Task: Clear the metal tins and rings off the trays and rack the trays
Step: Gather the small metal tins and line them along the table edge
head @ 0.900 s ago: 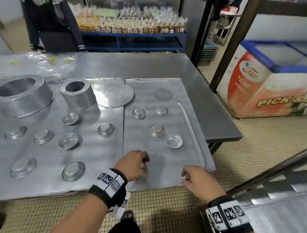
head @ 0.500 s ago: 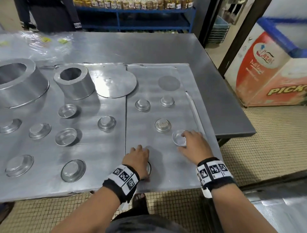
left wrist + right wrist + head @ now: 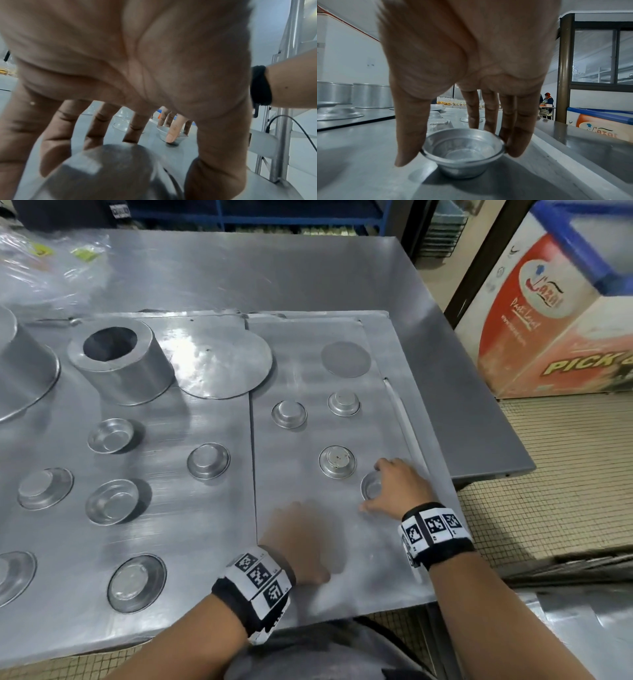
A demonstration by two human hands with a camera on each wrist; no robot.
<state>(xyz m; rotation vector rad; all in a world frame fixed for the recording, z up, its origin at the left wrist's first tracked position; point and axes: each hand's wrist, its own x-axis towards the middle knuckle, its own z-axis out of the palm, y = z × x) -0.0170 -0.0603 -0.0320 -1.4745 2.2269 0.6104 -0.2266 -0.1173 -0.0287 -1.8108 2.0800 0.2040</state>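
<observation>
Tin [image 3: 462, 152] sits mouth-up on the right tray [image 3: 308, 364], directly under the right hand [image 3: 399, 487]. Thumb on the near-left rim, the other fingers [image 3: 518, 138] on the far-right rim, so the right hand is pinching the tin across its width; base looks to be touching the tray. The tin is round with no long axis, so grip angle does not matter. What matters is that it lies straight below the palm, and the move is probably a plain lift up.

Left hand [image 3: 301, 546] is blurred in the head view, near the tray's front edge and left of the right hand. In the left wrist view its fingers reach down around a round grey object [image 3: 106, 166], probably another tin turned over. Too blurred to tell whether it is gripped or just touched.

Next nearest: an upside-down tin [image 3: 337, 462], just up-left of the right hand and closer to it than to the left. Two more inverted tins [image 3: 289, 414] and [image 3: 343, 404] sit further back on the same tray. Left tray [image 3: 205, 525] carries several more small tins, a tall ring [image 3: 120, 361] and a flat disc [image 3: 226, 364], all well apart from both hands. Both trays lie on the desk [image 3: 308, 268].
</observation>
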